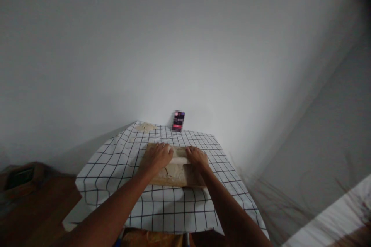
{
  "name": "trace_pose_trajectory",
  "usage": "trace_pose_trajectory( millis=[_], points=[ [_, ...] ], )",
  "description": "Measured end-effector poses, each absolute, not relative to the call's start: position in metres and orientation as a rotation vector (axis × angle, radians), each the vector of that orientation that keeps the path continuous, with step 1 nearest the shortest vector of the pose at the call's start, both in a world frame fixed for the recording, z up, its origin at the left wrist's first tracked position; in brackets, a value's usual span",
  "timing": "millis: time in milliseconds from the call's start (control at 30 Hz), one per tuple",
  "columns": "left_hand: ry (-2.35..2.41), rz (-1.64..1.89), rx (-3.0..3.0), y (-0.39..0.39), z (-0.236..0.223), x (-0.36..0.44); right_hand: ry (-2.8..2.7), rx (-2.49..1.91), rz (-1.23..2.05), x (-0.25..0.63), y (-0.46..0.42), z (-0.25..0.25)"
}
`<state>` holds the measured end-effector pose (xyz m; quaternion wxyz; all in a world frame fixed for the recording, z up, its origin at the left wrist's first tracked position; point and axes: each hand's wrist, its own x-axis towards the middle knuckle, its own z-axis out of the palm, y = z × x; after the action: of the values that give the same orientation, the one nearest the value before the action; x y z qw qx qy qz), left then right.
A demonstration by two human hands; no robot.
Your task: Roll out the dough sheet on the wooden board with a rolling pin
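A pale, straight rolling pin (180, 160) lies crosswise on a wooden board (162, 181). My left hand (160, 155) rests over its left end, fingers bent down and thumb toward the middle. Over the right end, my right hand (197, 156) is curled in the same way. Only the stretch of pin between the hands shows; both ends are hidden under them. The board's surface in front of the pin looks coated with something beige, perhaps flattened dough, with a dark curved mark near the left hand.
A black-and-white checked cloth (174, 208) covers the table. At its far left corner lies a pale floury heap (145, 127). A dark pixelated object (177, 120) leans against the wall behind. A box (21, 179) sits low at left; thin twigs (278, 197) blur at right.
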<state>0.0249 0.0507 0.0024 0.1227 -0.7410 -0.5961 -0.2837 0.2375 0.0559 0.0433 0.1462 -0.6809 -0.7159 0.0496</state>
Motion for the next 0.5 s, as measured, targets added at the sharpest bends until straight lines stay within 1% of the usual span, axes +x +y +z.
trace_pose_trajectory(
  millis=[100, 200, 300, 400, 500],
  points=[
    [-1.833, -0.751, -2.137, 0.056, 0.007, 0.027, -2.033, -2.057, 0.205, 0.234, 0.067, 0.049],
    [-1.833, -0.771, -2.133, 0.054, 0.008, 0.028, -2.031, -2.086, 0.211, 0.232, 0.069, 0.051],
    [-1.805, -0.816, -2.123, 0.048, 0.004, 0.029, -2.069, -2.061, 0.148, 0.234, 0.060, 0.048],
    [-1.858, -0.831, -2.100, 0.040, -0.004, 0.032, -2.126, -1.947, 0.043, 0.239, 0.043, 0.040],
    [-1.852, -0.874, -2.086, 0.030, -0.012, 0.035, -2.086, -1.878, -0.013, 0.245, 0.021, 0.028]
  ],
)
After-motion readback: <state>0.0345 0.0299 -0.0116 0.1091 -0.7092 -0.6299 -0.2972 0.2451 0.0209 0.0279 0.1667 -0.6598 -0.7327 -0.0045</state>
